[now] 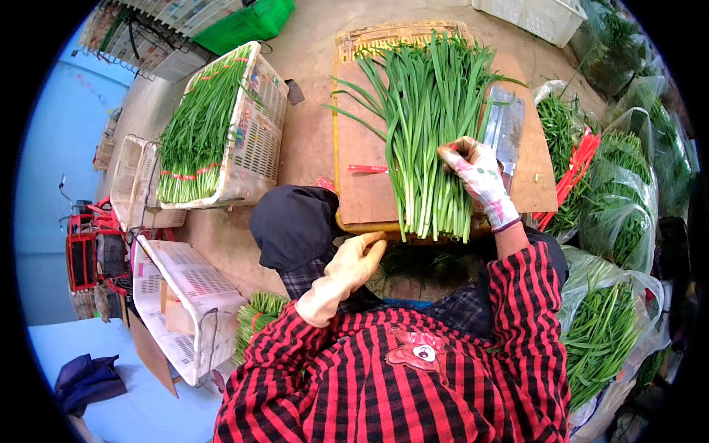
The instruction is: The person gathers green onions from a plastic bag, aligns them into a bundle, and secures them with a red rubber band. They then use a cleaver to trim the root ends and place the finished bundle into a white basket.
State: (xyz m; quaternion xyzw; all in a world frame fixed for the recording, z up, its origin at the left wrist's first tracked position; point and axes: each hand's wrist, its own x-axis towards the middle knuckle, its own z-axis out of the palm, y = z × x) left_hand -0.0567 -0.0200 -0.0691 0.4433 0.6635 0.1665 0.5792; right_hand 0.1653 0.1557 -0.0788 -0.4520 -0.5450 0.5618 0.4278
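Observation:
A loose heap of green garlic chives [426, 133] lies on a wooden board [360, 194], its pale stem ends over the board's near edge. My right hand [471, 166], in a stained white glove, rests at the right side of the stems with fingers curled; whether it pinches any is hidden. Beside it lies a cleaver [505, 116], blade away from me, its handle partly behind that hand. My left hand [357, 257], in a cream glove, is near the board's near edge, thumb and fingers apart with nothing visible between them. Red ties [368, 169] lie left of the stems.
A yellow crate [404, 36] supports the board. At left, a white crate [268, 122] holds bundled chives [207, 122]; another white crate [194, 282] lies nearer. Clear bags of greens [620, 183] crowd the right, with red ties [573, 166] on top of one.

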